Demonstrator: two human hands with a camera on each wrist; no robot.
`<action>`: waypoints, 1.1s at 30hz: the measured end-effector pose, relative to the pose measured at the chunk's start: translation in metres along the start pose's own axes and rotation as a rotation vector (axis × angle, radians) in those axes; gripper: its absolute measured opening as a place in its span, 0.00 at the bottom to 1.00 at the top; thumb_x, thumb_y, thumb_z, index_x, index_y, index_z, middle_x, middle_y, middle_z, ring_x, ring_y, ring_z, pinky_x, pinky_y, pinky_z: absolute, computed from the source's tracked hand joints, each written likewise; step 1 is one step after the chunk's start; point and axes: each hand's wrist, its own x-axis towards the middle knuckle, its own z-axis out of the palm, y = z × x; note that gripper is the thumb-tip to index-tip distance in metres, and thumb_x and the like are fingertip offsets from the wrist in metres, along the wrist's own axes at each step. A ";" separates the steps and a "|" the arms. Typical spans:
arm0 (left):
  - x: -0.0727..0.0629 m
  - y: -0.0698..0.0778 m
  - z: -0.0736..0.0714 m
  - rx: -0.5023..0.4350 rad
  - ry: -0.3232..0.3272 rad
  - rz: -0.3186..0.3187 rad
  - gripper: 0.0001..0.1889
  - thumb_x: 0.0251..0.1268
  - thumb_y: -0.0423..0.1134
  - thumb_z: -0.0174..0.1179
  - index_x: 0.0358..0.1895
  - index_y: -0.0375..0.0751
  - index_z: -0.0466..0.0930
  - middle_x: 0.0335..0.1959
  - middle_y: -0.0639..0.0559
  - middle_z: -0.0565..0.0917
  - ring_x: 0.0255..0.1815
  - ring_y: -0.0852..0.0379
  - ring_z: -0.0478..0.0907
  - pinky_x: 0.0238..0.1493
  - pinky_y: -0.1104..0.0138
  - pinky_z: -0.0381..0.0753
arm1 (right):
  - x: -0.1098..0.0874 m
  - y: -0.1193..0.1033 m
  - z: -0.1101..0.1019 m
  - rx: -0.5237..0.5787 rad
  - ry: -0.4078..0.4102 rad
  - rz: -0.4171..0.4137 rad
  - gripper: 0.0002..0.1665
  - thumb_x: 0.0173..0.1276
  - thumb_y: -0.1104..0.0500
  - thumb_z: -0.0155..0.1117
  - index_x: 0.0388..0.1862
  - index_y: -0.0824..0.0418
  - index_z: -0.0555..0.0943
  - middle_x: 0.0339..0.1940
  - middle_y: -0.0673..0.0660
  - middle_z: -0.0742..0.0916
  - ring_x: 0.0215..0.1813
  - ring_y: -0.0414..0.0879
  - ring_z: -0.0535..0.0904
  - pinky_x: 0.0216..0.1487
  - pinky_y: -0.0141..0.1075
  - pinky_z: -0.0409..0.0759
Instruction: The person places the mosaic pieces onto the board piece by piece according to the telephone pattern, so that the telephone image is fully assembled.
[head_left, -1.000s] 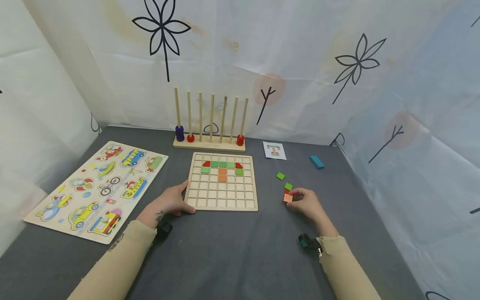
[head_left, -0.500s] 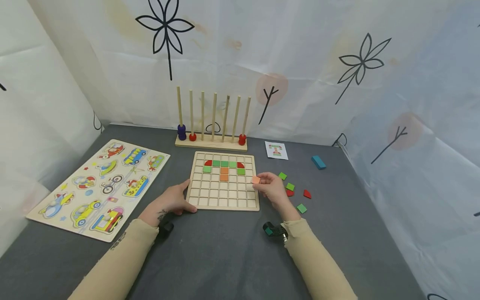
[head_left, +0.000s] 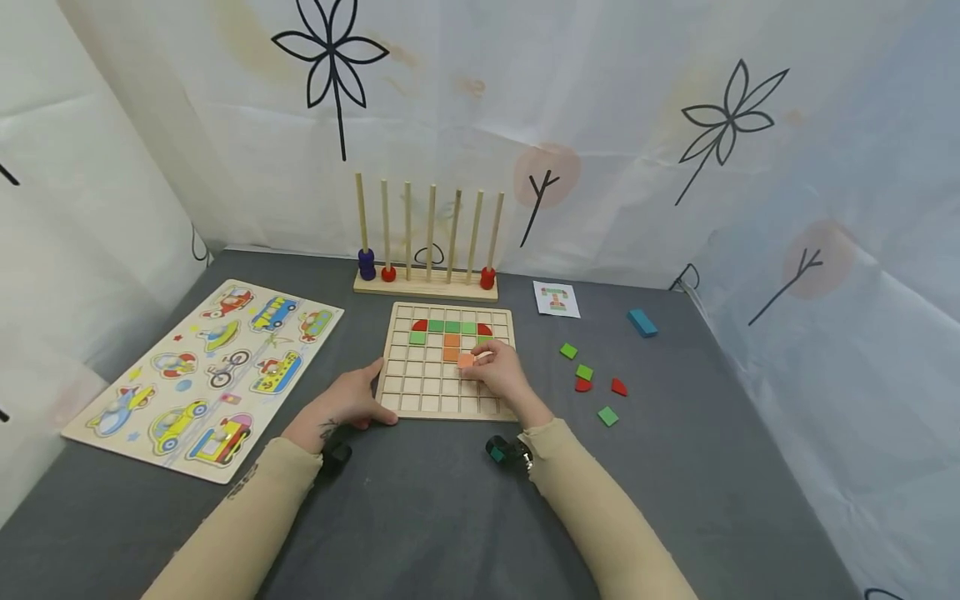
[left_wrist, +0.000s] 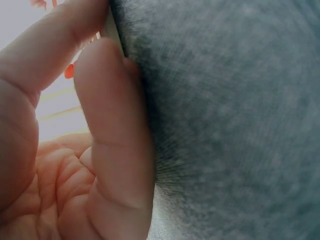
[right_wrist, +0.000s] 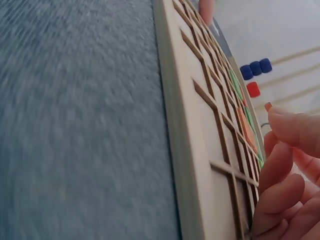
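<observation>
An orange square tile (head_left: 466,360) is pinched between the thumb and fingertips of my right hand (head_left: 501,377), over the middle of a wooden grid board (head_left: 420,404). Only the tile's small edge (right_wrist: 268,106) shows in the right wrist view. Red, green and orange pieces lie in the board's upper cells, with two orange squares (head_left: 452,347) just beyond the held tile. My left hand (head_left: 347,404) rests against the board's lower left corner, thumb and index finger spread apart. In the left wrist view its fingers (left_wrist: 117,125) lie along the board's edge.
Loose green tiles (head_left: 607,416) and red pieces (head_left: 618,387) lie right of the board. Behind them are a pattern card (head_left: 557,299) and a blue block (head_left: 642,322). A peg stand with beads (head_left: 425,287) stands at the back; a vehicle puzzle (head_left: 202,375) lies left.
My right hand has carried the orange tile leftward from the loose pieces to above the board, uncovering red and green pieces. My left hand has stayed at the board's corner.
</observation>
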 end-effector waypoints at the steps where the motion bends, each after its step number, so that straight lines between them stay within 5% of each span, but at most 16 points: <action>1: 0.000 0.000 0.000 0.001 0.000 0.002 0.59 0.42 0.41 0.74 0.74 0.38 0.39 0.54 0.34 0.72 0.21 0.54 0.73 0.24 0.66 0.75 | 0.001 -0.001 0.002 -0.007 -0.011 0.002 0.20 0.51 0.66 0.72 0.43 0.64 0.77 0.23 0.53 0.80 0.22 0.41 0.74 0.23 0.30 0.71; 9: 0.000 0.000 0.001 0.000 0.005 0.018 0.59 0.41 0.41 0.74 0.74 0.37 0.39 0.58 0.31 0.69 0.21 0.54 0.74 0.24 0.65 0.76 | 0.004 -0.004 0.013 -0.155 -0.039 -0.020 0.19 0.51 0.64 0.72 0.44 0.64 0.81 0.28 0.56 0.81 0.25 0.41 0.72 0.25 0.30 0.70; 19: 0.000 0.000 0.001 0.011 -0.002 0.021 0.59 0.41 0.41 0.74 0.74 0.37 0.40 0.46 0.36 0.75 0.19 0.55 0.73 0.23 0.66 0.75 | 0.002 -0.005 0.021 -0.344 0.004 -0.006 0.19 0.52 0.59 0.72 0.45 0.58 0.82 0.33 0.53 0.82 0.32 0.45 0.74 0.33 0.34 0.72; 33: 0.000 -0.002 0.000 -0.001 -0.009 0.034 0.59 0.42 0.42 0.74 0.74 0.37 0.40 0.40 0.38 0.75 0.20 0.55 0.73 0.23 0.66 0.75 | -0.001 -0.005 0.008 -0.267 0.005 -0.046 0.20 0.53 0.60 0.71 0.47 0.61 0.81 0.29 0.55 0.81 0.27 0.44 0.73 0.27 0.33 0.70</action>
